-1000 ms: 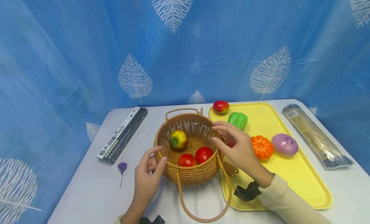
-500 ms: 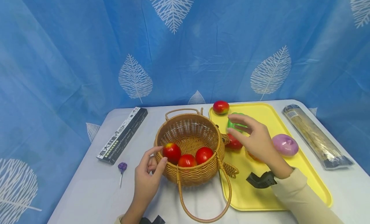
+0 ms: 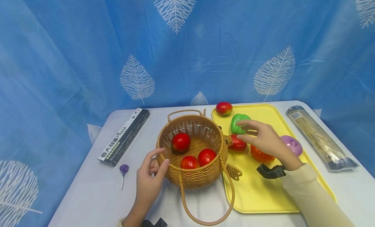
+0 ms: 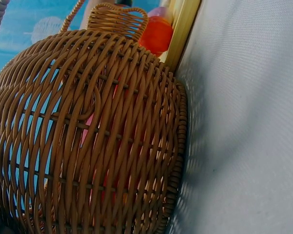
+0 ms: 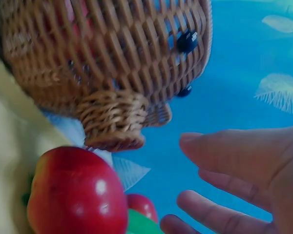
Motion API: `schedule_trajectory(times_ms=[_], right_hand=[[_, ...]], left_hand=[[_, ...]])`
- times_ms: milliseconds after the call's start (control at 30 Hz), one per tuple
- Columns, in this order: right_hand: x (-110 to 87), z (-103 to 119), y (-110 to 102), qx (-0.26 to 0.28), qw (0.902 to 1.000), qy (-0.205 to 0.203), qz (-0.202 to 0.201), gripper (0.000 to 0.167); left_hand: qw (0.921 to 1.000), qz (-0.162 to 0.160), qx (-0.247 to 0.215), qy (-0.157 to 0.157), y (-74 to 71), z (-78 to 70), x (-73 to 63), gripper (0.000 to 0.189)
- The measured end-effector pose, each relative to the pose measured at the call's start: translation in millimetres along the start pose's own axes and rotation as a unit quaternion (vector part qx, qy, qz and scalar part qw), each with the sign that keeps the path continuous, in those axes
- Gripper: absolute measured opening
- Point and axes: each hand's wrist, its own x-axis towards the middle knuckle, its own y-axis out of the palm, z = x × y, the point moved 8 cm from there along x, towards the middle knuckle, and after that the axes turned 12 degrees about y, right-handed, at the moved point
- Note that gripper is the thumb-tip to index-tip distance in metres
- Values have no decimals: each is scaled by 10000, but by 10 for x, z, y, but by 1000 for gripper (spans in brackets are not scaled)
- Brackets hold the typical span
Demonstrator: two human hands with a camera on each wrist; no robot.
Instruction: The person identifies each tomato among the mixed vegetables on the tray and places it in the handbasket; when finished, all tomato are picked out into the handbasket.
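A round wicker basket (image 3: 194,179) with two handles stands on the white table in the head view. In it lie two red fruits (image 3: 206,157) near the front and another red fruit (image 3: 181,142) further back. My left hand (image 3: 149,179) holds the basket's left rim, with curled fingers and the thumb at the edge. My right hand (image 3: 268,139) hovers over the yellow tray (image 3: 257,194), fingers spread and nothing between them. Below and beside it are a green bell pepper (image 3: 238,123), a red fruit (image 3: 237,143) and an orange pumpkin-shaped piece (image 3: 260,154).
A purple onion-like piece (image 3: 293,145) lies on the tray's right side. A red mango-like fruit (image 3: 224,108) sits at its far left corner. Bagged noodles (image 3: 320,137) lie right of it. A pasta box (image 3: 124,137) and a purple lollipop (image 3: 124,169) lie left of the basket.
My right hand has withdrawn rightward from the basket's rim to above the tray. The back fruit in the basket rolled forward and back, now showing its red side. My left hand stayed put.
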Motion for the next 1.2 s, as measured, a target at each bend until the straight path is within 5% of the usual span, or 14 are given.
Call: schedule_trajectory(times_ms=[300, 1200], right_hand=[[74, -123, 110, -230, 9993, -157, 261, 49], [77, -128, 304, -1272, 9905, -478, 226, 45]], left_hand=[[10000, 25, -26, 38, 6, -7, 5, 37], [10000, 5, -37, 26, 0, -33, 13, 35]])
